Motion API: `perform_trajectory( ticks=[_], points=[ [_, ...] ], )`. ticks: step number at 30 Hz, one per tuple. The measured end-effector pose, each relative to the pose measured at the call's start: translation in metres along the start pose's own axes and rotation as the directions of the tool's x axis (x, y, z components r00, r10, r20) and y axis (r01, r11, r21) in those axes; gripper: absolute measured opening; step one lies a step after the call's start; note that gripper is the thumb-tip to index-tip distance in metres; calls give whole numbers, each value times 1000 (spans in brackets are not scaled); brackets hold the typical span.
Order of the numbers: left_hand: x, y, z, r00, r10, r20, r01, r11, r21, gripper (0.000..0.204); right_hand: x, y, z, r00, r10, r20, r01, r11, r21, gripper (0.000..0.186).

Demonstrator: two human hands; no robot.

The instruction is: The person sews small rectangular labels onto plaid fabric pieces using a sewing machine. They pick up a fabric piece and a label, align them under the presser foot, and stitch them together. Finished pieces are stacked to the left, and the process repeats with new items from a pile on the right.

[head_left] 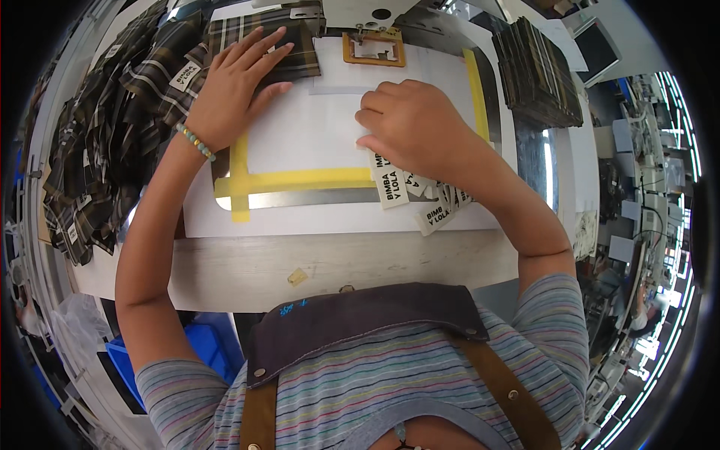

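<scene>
Left hand (238, 86) touches plaid cloth (302, 54) on pale worktable (367, 259) in strip-lit workshop (637, 199).

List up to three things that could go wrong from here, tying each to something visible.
Loose white labels overlap partly under the right grip, so a brush might scatter them. The plaid cloth under the left grip might shift or crease if pressed unevenly. The plaid stack at the right is many layers high, so a knock could topple it.

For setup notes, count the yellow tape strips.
3 visible: left strip, near the left hand; front strip, by the labels; right strip, beyond the right hand; others possibly hidden.
</scene>
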State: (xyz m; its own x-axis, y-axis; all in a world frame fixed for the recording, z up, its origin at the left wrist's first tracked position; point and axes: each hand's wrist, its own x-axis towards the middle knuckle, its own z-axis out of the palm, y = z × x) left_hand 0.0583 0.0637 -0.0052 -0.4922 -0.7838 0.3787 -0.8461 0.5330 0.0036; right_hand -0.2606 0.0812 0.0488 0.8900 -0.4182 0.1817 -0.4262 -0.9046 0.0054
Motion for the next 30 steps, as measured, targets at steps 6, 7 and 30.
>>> perform_trajectory(
  ticks=[6,7,30],
  points=[
    [-14,-64,30,995,-89,48,87,996,27,65,0,-1,18,997,-30,-76,25,998,-65,12],
    [-12,-62,28,994,-97,52,95,995,40,64,-2,1,18,996,3,-94,-5,1000,-21,11],
    [21,9,19,989,-8,150,12,1000,-25,64,-61,105,34,909,177,-378,-283,926,-248,10]
  ],
)
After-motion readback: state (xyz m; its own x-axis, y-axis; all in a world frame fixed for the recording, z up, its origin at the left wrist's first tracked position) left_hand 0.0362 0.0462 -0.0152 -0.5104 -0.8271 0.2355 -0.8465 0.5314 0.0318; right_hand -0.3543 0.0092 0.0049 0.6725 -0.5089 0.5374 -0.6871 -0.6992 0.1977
